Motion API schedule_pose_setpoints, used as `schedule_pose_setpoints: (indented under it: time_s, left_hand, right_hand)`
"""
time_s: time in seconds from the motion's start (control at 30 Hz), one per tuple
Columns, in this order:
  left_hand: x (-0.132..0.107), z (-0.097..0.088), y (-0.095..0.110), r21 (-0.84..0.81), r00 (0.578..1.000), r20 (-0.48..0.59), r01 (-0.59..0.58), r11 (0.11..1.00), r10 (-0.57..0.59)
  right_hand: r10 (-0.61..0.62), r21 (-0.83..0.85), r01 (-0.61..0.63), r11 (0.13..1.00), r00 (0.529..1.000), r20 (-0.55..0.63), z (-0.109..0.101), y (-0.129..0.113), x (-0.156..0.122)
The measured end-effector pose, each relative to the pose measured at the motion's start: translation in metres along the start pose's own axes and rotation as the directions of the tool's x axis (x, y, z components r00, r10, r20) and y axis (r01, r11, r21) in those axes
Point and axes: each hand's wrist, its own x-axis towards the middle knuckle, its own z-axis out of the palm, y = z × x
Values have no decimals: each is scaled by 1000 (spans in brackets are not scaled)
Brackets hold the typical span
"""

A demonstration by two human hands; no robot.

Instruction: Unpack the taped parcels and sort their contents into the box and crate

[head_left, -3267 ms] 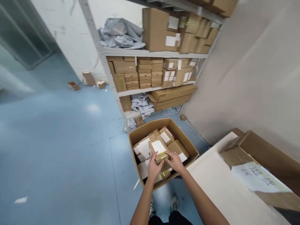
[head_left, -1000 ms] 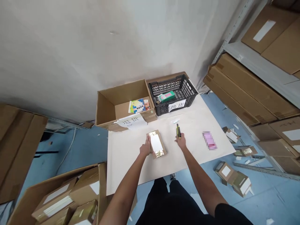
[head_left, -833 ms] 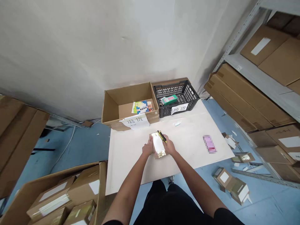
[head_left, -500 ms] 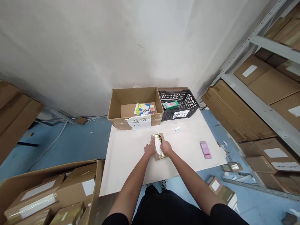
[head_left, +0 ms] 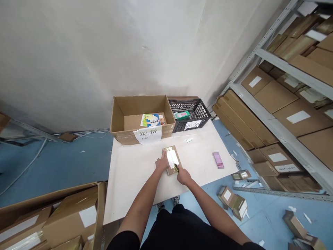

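Observation:
A small flat cardboard box (head_left: 178, 155) with a white label lies on the white table (head_left: 135, 173) in front of me. My left hand (head_left: 162, 162) rests on its left edge, fingers stretched out along the side and the thumb over the label side. In my right hand (head_left: 184, 176), closed, is a yellow-and-black utility knife (head_left: 176, 168). The knife's tip is over the lower part of the label, near the box's near end. Whether the blade has gone through the tape is too small to tell.
Behind stand an open cardboard carton (head_left: 122, 137) with booklets and a black plastic crate (head_left: 205, 118) holding a green box. A pink blurred item (head_left: 218, 160) and a small white piece (head_left: 189, 140) lie on the table. Shelves (head_left: 275, 119) rise at right; a parcel-filled carton (head_left: 102, 208) stands at left.
My right hand has drawn the knife from the box's far end toward its near end. My left hand stays at the left edge. The view has shifted slightly right.

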Motion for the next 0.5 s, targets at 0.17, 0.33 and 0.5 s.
schedule_pose_setpoints:
  time_s: [0.17, 0.33, 0.5]
  left_hand:
    - [0, 4, -2, -23, 997, -68, -33, 999, 31]
    - [-3, 4, 0, -20, 998, -62, -23, 1000, 22]
    - [-16, 29, 39, -31, 980, -176, 90, 995, -94]
  right_hand:
    - [-4, 24, 3, 1000, 998, 64, 13, 42, -44]
    - [32, 141, -13, 990, 990, -137, -5, 77, -43]
    - [111, 217, -48, 975, 952, -286, -13, 84, 8]
